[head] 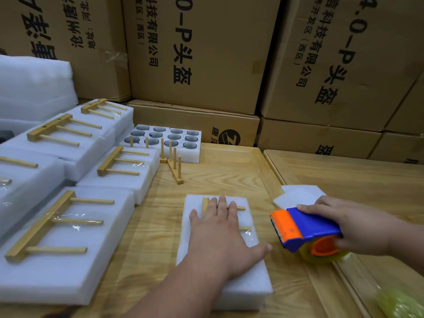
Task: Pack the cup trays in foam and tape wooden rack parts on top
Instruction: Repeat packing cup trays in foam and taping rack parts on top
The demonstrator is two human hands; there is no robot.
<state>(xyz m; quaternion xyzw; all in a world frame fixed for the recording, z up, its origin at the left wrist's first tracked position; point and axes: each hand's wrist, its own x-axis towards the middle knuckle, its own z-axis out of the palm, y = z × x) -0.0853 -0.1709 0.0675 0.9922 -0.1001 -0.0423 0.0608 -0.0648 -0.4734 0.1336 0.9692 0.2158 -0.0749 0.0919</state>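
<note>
Head view: several foam packs (66,244) finished along desk's left edge, racks taped on top. At near middle, left hand (220,235) flat, pressing rack (241,208) onto pack (247,285); right hand (351,226) gripping tape gun (305,228). Probably left: taping this one, cup tray (165,141) at back uncovered.

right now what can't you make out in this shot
- Rack part on the near foam pack: head view, the left hand lies flat over most of it.
- Tape roll: the dispenser and the right hand gripping it cover much of it.
- Yellow-green thing: blurred, cut by the corner.
- Left foam packs: cut by the left edge.
</note>
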